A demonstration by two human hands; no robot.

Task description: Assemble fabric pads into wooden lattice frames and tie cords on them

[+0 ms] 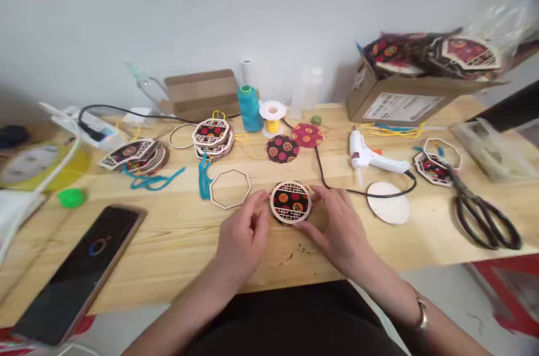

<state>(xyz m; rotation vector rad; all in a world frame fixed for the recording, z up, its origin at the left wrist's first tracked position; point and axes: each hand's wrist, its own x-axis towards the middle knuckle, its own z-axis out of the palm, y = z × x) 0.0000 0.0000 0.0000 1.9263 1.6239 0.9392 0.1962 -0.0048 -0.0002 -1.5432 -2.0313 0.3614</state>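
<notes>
Sitting between the fingers (pixel 257 199), the latticed fabric disc (pixel 290 202) looks light, stiff and delicate, best taken by its rim. The left hand (pixel 241 237) curls at one edge, its grip unclear; the right hand (pixel 343 232) touches the opposite edge, thumb and forefinger spread apart.
</notes>
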